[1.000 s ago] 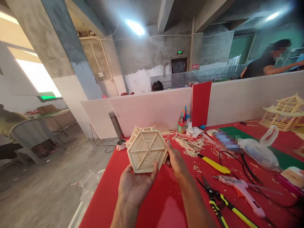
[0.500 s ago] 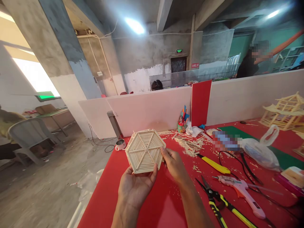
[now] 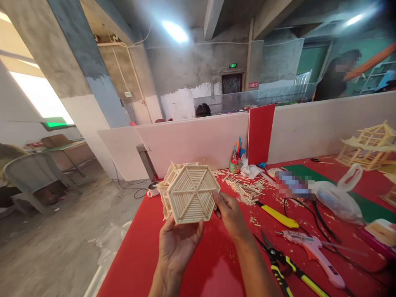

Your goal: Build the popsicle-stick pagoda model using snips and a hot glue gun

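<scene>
Both hands hold up a wooden stick model (image 3: pixel 196 202) above the red table. Its hexagonal face, made of thin round sticks with spokes meeting in the middle, is turned toward me. Behind that face, further stick layers jut out on the left. My left hand (image 3: pixel 179 243) grips the lower edge, thumb and fingers at the bottom corners. At the right corner my right hand (image 3: pixel 229 214) is closed, its thumb on the rim and its other fingers partly hidden behind the model.
On the red table (image 3: pixel 139 255) lie a yellow utility knife (image 3: pixel 280 216), yellow-black pruning shears (image 3: pixel 278 255), a pink glue gun (image 3: pixel 315 247) and loose sticks (image 3: pixel 244 185). A white mug (image 3: pixel 152 190), pen cup (image 3: pixel 235 166), plastic bag (image 3: pixel 338 198) and stick pavilion (image 3: pixel 365 148) stand farther back.
The model has turned and shifted slightly right, so more of its layered left side shows. Both hands keep hold of it. The person at the back right has shifted right.
</scene>
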### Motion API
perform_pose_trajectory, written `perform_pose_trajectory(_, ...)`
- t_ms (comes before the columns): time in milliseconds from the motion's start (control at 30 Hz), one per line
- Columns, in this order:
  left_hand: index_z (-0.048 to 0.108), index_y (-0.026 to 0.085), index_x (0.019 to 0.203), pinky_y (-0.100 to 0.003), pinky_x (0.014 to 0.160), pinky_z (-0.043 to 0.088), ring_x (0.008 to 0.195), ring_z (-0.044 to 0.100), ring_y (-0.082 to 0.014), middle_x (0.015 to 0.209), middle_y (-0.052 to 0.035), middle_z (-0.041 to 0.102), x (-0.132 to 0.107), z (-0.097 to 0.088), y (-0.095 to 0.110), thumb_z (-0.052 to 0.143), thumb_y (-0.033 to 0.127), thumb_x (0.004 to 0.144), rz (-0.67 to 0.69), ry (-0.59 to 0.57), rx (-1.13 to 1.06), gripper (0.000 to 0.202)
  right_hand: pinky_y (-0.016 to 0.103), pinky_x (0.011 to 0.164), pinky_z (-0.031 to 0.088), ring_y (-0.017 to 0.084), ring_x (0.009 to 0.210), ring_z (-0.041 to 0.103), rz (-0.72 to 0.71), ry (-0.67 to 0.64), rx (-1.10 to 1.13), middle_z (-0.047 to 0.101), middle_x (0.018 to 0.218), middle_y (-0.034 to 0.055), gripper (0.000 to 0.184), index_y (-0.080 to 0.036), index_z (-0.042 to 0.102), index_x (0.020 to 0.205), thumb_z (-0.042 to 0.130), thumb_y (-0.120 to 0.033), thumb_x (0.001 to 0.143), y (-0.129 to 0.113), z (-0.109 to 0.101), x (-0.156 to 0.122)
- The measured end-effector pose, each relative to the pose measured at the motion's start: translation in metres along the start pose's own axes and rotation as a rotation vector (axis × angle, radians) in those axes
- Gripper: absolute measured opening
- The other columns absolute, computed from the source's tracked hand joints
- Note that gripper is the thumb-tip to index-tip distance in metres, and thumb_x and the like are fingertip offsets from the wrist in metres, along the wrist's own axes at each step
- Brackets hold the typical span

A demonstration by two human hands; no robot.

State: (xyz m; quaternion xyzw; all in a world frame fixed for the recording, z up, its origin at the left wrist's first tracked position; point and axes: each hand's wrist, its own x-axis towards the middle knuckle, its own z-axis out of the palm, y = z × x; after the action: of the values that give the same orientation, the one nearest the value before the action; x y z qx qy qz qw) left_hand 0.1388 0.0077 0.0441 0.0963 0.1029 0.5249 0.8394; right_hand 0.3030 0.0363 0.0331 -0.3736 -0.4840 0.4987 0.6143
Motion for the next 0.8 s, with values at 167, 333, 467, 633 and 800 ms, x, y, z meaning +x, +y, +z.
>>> perform_pose_trajectory(167,0.075,0.021,0.108,-0.038,0.104,0.048,0.12,0.062,-0.0258,0.121,-0.0084,0.072,0.003,-0.011,0.004,0.044,0.023,0.096,-0.06,-0.332,0.112,0.033,0.024,0.047,0.025,0.01,0.051,0.035,0.038,-0.017,-0.011,0.043,0.056,-0.0053,0.05,-0.02,0.053,0.07,0.054,-0.067,0.086,0.003,-0.003,0.0)
perform_pose_trajectory(333,0.074,0.023,0.112,-0.039,0.11,0.043,0.124,0.059,-0.0255,0.126,-0.0073,0.069,0.005,-0.014,0.003,0.043,0.024,0.097,-0.069,-0.352,0.127,0.035,0.024,0.046,0.022,0.009,0.051,0.033,0.096,0.005,0.028,0.041,0.056,-0.0052,0.052,-0.019,0.053,0.067,0.059,-0.07,0.079,0.0,-0.005,0.002)
perform_pose_trajectory(467,0.074,0.022,0.111,-0.043,0.105,0.047,0.12,0.062,-0.0278,0.124,-0.0083,0.07,0.006,-0.014,0.0,0.047,0.027,0.096,-0.068,-0.223,0.131,0.031,0.024,0.046,0.022,0.009,0.05,0.029,0.099,0.036,0.035,0.039,0.053,-0.0055,0.053,-0.019,0.056,0.065,0.062,-0.071,0.074,0.001,-0.007,0.002)
perform_pose_trajectory(633,0.074,0.02,0.105,-0.063,0.105,0.04,0.11,0.065,-0.034,0.113,-0.0121,0.074,0.006,-0.009,-0.008,0.05,0.036,0.094,-0.018,-0.01,0.156,0.03,0.024,0.05,0.032,0.01,0.049,0.029,0.09,0.049,0.089,0.043,0.053,-0.0048,0.047,-0.02,0.061,0.068,0.064,-0.066,0.077,0.01,-0.005,-0.003)
perform_pose_trajectory(800,0.068,0.028,0.117,-0.065,0.103,0.039,0.112,0.064,-0.0357,0.119,-0.0108,0.071,0.011,-0.006,-0.015,0.054,0.053,0.091,0.089,0.037,0.158,0.039,0.029,0.062,0.046,0.018,0.063,0.054,0.089,-0.02,0.113,0.061,0.065,0.0017,0.047,-0.02,0.068,0.085,0.059,-0.066,0.081,0.013,-0.002,-0.008)
